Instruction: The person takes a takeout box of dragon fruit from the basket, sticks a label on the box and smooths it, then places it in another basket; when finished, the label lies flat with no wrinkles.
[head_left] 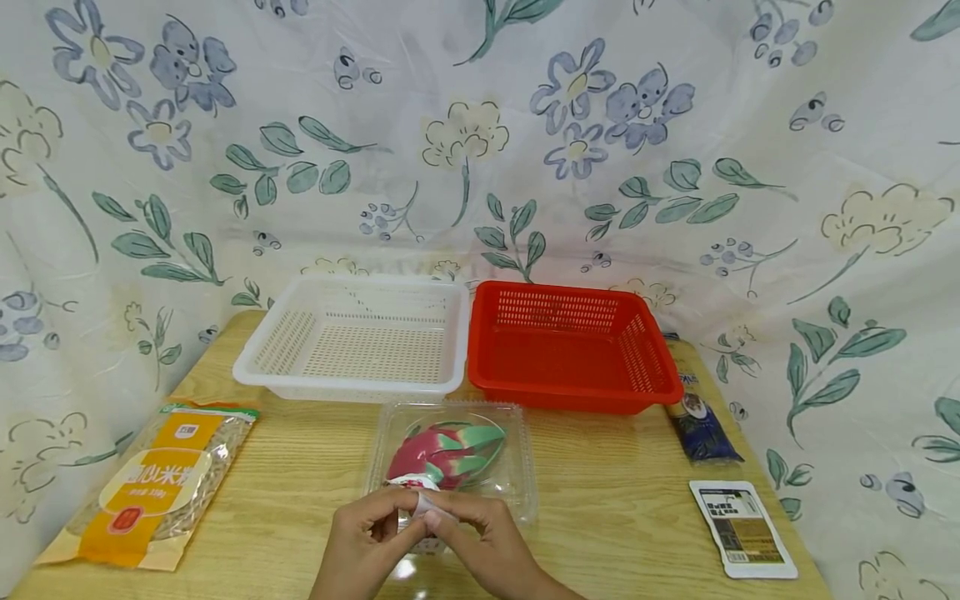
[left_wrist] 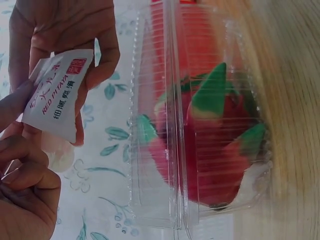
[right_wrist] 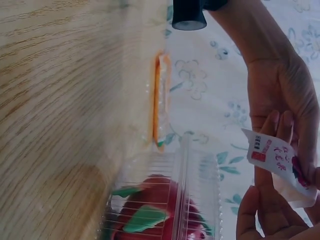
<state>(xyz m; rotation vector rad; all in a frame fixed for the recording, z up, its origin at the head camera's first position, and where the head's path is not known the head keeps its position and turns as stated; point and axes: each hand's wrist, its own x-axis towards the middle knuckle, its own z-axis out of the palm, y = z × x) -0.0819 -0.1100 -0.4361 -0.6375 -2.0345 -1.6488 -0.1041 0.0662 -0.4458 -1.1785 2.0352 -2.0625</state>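
Observation:
In the head view, my left hand (head_left: 363, 537) and right hand (head_left: 487, 537) meet at the front of the table. Between their fingertips they pinch a small white printed label (left_wrist: 60, 95), which reads RED PITAYA in the left wrist view. Its face also carries red characters, seen in the right wrist view. Just beyond my hands sits a clear plastic clamshell box (head_left: 521, 467) with a lid. Inside it lies a pink-red dragon fruit (head_left: 442, 454) with green tips, partly covered by the label and fingers in the head view.
A white basket (head_left: 348, 390) and a red basket (head_left: 570, 398) stand side by side behind the box. An orange-and-clear food bag (head_left: 153, 492) lies at left. At right are a dark blue packet (head_left: 701, 429) and a white-edged packet (head_left: 742, 529). Floral cloth hangs behind.

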